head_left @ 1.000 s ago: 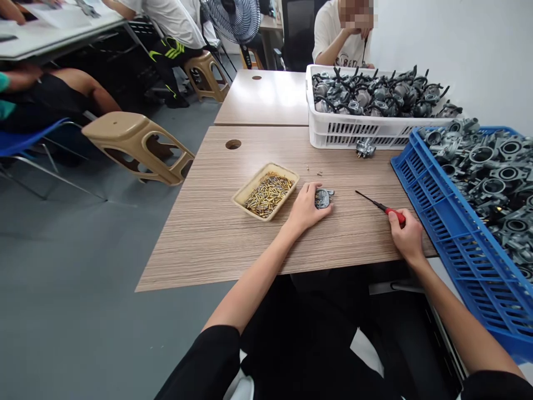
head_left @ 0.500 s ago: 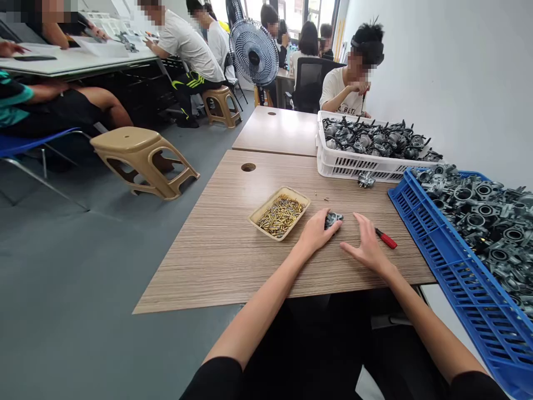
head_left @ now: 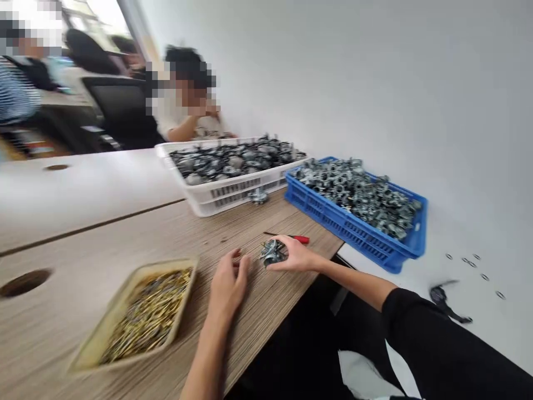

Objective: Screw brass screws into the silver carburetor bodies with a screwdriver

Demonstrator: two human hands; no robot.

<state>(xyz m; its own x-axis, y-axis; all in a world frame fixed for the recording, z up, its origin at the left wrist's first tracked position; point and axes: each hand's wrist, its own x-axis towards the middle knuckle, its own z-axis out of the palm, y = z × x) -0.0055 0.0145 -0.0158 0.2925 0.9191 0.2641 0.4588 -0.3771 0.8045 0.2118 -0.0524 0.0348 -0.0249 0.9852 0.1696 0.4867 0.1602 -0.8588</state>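
Wood table (head_left: 266, 289) | right hand (head_left: 297, 254): fingers (head_left: 283, 240) clamped on blurred carburetor (head_left: 272, 253) | left hand (head_left: 228, 283): fingers (head_left: 238, 261) curled, empty

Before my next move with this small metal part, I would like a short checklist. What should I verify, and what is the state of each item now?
Carburetor part in the right hand: ok, the fingers are around it.
Left hand: ok, it holds nothing.
Red-handled screwdriver: ok, it lies on the table beside the right hand.
Brass pins in the beige tray: ok, the tray is well filled and near the left hand.
Loose carburetor body beside the white crate: not ok, it sits on the table, outside the crate.
Small details of the carburetor part: cannot tell, too blurred.
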